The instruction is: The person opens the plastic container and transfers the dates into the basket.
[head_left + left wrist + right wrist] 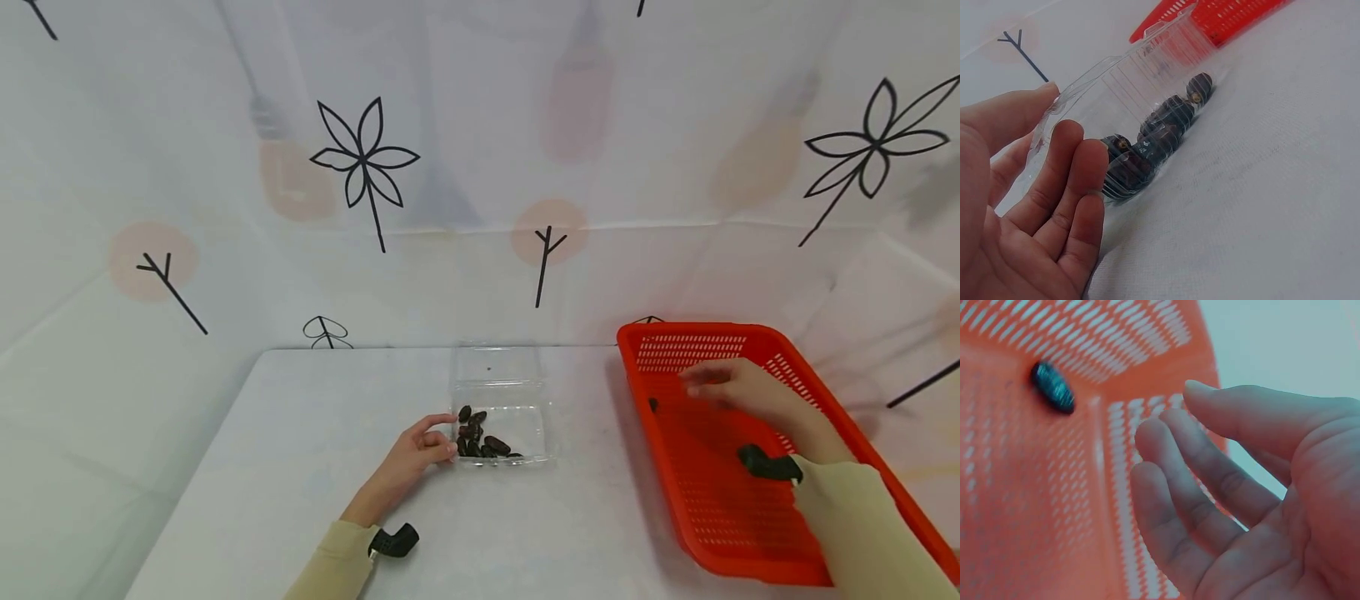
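A clear plastic box point(517, 429) with its lid point(497, 364) folded back stands mid-table. Several dark dates point(497, 445) lie in it, mostly along its left and front sides. My left hand point(416, 450) holds the box's left edge with thumb and index finger; the left wrist view shows the dates point(1163, 137) through the ribbed wall. Over the red basket point(626, 350) hovers my right hand point(738, 392), fingers loosely bent with nothing between them. One date point(1052, 387) lies in the basket near its wall, apart from the right fingertips point(1150, 478).
The basket, with slotted walls, takes up the right of the white table point(315, 433). A patterned cloth point(450, 183) hangs behind the table. Dark wrist devices point(396, 542) sit at both sleeve cuffs.
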A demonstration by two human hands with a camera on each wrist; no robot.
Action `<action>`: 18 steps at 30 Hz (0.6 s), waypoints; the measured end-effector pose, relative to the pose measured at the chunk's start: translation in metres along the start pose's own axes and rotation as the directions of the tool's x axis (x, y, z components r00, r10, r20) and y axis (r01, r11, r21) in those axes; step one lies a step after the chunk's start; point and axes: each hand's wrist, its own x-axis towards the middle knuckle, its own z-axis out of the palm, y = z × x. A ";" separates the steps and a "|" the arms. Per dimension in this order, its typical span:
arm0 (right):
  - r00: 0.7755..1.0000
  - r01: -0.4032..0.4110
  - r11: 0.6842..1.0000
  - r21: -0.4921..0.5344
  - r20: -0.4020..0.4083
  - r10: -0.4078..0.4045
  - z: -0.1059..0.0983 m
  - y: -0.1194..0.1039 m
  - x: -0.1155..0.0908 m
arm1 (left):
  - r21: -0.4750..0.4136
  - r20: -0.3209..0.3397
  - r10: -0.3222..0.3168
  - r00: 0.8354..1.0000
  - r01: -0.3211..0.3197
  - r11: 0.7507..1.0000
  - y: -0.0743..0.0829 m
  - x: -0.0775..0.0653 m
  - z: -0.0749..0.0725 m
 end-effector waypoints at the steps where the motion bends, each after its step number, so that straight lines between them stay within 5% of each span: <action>1: 1.000 0.007 1.000 -0.005 -0.007 -0.007 0.000 -0.005 0.002 | 0.000 -0.001 -0.004 1.000 0.004 1.000 0.000 0.000 0.000; 8: 0.998 0.062 0.998 -0.015 -0.016 -0.062 0.008 -0.057 0.015 | 0.004 0.003 0.003 1.000 -0.003 1.000 0.000 0.000 -0.003; 18: 0.978 0.188 0.980 0.061 0.079 -0.193 0.035 -0.120 0.053 | 0.005 0.005 -0.011 1.000 0.011 1.000 0.001 0.002 -0.003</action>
